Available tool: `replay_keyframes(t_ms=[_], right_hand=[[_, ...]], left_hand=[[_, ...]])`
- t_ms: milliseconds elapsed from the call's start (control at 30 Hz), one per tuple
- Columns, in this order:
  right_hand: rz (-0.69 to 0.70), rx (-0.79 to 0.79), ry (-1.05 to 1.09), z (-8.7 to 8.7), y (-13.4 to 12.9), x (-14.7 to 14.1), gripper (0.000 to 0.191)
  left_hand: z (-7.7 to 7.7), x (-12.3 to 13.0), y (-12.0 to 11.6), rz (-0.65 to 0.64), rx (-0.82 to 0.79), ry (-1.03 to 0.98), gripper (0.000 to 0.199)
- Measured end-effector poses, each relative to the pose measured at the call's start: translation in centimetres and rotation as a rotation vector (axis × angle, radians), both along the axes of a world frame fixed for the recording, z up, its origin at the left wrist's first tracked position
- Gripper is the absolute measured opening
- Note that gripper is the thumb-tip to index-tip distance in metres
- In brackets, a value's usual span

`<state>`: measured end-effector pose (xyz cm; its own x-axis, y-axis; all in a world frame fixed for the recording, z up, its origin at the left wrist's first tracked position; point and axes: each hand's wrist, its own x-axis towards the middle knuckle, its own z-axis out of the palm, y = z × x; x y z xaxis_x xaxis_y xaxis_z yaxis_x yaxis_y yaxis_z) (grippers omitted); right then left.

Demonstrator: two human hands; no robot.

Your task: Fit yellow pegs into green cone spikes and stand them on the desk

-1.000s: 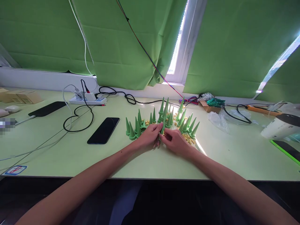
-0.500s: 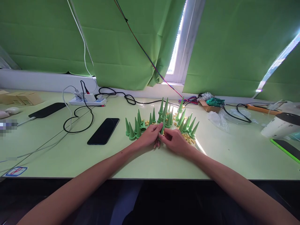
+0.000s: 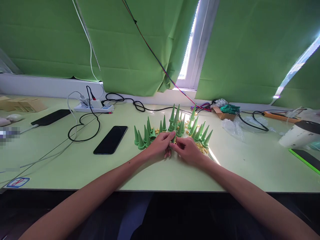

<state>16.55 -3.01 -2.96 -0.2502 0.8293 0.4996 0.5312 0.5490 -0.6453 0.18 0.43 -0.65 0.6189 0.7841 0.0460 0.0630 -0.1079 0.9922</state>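
My left hand (image 3: 160,145) and my right hand (image 3: 187,150) meet at the middle of the table, fingers pinched together. Between them is a green cone, held by my left hand, its tip pointing up. The fingertips of my right hand grip a small yellow piece by that cone's lower end. Several green cones (image 3: 141,140) stand upright around and behind my hands, with more green cones (image 3: 206,140) to the right. Small yellow pieces (image 3: 202,148) lie in a heap beside my right hand.
A black phone (image 3: 110,140) lies left of my hands. Farther left are a power strip (image 3: 107,108) and black cables (image 3: 98,128). To the right are a small cardboard box (image 3: 223,115), plastic bags (image 3: 233,130) and a white cup-like object (image 3: 298,135).
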Motion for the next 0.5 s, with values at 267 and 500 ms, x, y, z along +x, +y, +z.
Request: replay_keyframes(t_ms=[267, 500], right_hand=[[0.010, 0.019, -0.013, -0.25, 0.15, 0.15, 0.047], [0.002, 0.012, -0.038, -0.17, 0.09, 0.19, 0.047]], left_hand=[[0.32, -0.14, -0.01, -0.041, 0.039, 0.015, 0.050], [0.37, -0.08, -0.13, -0.027, 0.037, 0.015, 0.049]])
